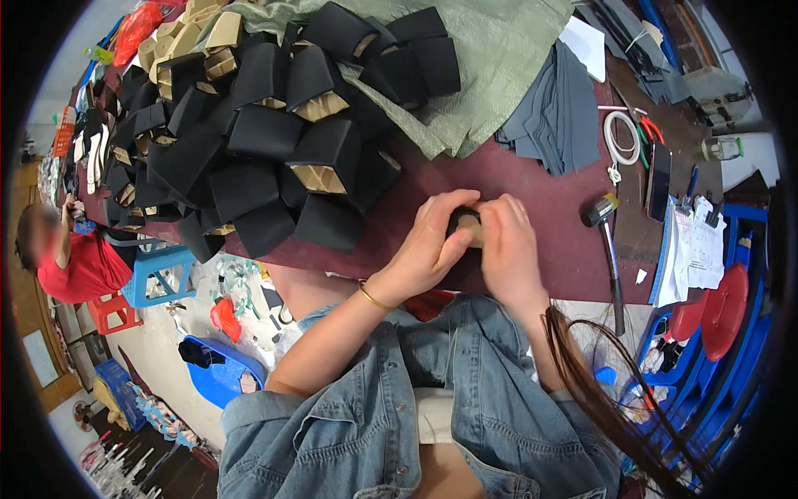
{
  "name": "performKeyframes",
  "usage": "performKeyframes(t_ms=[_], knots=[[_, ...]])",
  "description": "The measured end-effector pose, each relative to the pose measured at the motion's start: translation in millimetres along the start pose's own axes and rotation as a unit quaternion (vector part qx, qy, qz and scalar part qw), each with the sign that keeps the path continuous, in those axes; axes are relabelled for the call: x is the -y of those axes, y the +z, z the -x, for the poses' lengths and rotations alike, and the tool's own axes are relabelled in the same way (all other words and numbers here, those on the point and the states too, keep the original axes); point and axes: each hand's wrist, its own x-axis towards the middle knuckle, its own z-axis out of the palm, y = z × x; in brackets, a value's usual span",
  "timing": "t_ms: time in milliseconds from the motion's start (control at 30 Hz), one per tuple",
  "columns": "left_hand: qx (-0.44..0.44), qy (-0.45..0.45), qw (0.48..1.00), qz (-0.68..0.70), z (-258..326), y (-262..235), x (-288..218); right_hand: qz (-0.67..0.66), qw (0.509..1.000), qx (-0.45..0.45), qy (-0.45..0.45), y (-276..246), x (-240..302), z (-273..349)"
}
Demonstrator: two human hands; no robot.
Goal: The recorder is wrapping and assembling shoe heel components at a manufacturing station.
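So L hand [434, 241], R hand [509, 249] cup blk-tan pc [474, 231].

I'm getting a small-goods workshop on my feed: desk [573, 229] w/ piled black-covered blocks [264, 133], cut grey fabric pcs. [549, 116], hammer [611, 258]; scraps [249, 284] on floor, 2nd person [83, 262] nearby.

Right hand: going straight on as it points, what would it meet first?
Beyond some maroon tabletop, probably the edge of the green woven sheet; grey fabric lies close to that line. How high the right hand sits is unclear.
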Motion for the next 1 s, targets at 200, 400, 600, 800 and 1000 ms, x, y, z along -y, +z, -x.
performKeyframes(t_ms=[200,400,600,800,1000], knots=[[-0.025,-0.015,0.999,0.017,1.6,0.7,1.0,-0.011,0.983,0.183,0.006,-20.7,8.0,-29.4],[-0.001,-0.062,0.996,0.067,5.4,3.8,6.8,0.183,0.902,0.335,-0.202,-37.2,25.1,-50.3],[-0.040,-0.016,0.997,0.071,-2.5,5.7,8.3,0.057,0.955,0.271,-0.107,-37.8,9.1,-26.0],[-0.056,-0.020,0.993,0.105,-4.3,6.4,6.0,0.130,0.985,0.112,-0.010,-47.2,-10.7,-13.4],[-0.073,-0.026,0.992,0.097,0.0,3.9,2.7,0.112,0.953,-0.223,-0.174,-22.9,-1.8,-107.4]])
